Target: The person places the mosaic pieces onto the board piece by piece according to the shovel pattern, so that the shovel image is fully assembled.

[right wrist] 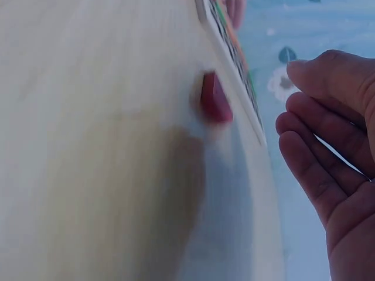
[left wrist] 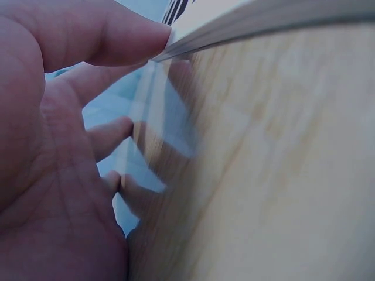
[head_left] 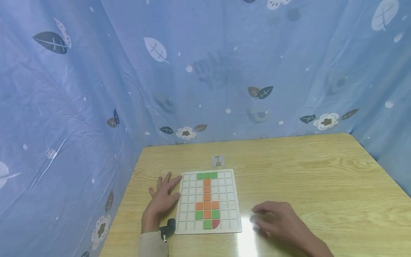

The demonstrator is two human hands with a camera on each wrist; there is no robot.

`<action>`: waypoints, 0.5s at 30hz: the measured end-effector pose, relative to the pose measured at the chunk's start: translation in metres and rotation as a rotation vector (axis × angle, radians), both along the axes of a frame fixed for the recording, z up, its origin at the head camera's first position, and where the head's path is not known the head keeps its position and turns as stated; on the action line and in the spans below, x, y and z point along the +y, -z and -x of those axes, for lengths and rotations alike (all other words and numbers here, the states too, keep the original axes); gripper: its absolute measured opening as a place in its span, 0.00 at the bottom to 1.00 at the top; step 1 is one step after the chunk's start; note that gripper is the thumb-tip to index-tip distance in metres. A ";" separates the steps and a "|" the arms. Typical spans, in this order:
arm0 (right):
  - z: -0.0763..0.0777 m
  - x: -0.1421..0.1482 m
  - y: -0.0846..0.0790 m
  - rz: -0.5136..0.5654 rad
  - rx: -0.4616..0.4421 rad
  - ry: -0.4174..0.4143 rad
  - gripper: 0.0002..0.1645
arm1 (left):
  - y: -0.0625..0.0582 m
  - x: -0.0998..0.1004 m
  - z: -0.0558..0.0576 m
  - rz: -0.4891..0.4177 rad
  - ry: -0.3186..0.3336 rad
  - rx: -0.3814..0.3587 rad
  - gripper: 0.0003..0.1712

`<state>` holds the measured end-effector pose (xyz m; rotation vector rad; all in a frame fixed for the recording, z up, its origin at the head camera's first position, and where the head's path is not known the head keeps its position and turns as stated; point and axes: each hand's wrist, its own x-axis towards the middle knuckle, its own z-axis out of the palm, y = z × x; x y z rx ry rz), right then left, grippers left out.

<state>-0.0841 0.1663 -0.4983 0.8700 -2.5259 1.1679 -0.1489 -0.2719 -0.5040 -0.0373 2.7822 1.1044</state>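
Observation:
A white gridded board lies flat on the table, bearing green, orange and red tiles in an upright column-like figure. At its lower end is a quarter-round red tile. My left hand rests at the board's left edge, fingers spread, with the thumb and index finger against the rim. To the right of the board, my right hand hovers over the table, fingers loosely bent and holding nothing. A loose red piece sits beside the board in the right wrist view; the head view does not show it.
A small card with a printed grid picture lies behind the board. Wood-grain table extends to the right. Blue patterned curtain hangs along the back and sides. A black device is at the left wrist.

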 end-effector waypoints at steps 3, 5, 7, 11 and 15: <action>-0.007 0.015 0.004 -0.018 0.042 0.031 0.21 | -0.001 0.000 0.000 -0.004 -0.002 -0.008 0.39; -0.011 0.023 0.007 -0.025 0.073 0.033 0.23 | -0.001 0.000 0.000 -0.005 -0.004 -0.010 0.39; -0.016 0.029 0.010 -0.027 0.062 0.039 0.24 | -0.001 0.000 0.000 -0.002 -0.005 -0.010 0.39; -0.027 0.035 0.015 -0.029 -0.038 0.045 0.23 | -0.001 -0.001 0.001 -0.002 -0.002 -0.009 0.39; -0.033 0.029 0.018 0.018 -0.073 0.003 0.18 | 0.000 -0.001 0.001 -0.007 -0.001 -0.008 0.39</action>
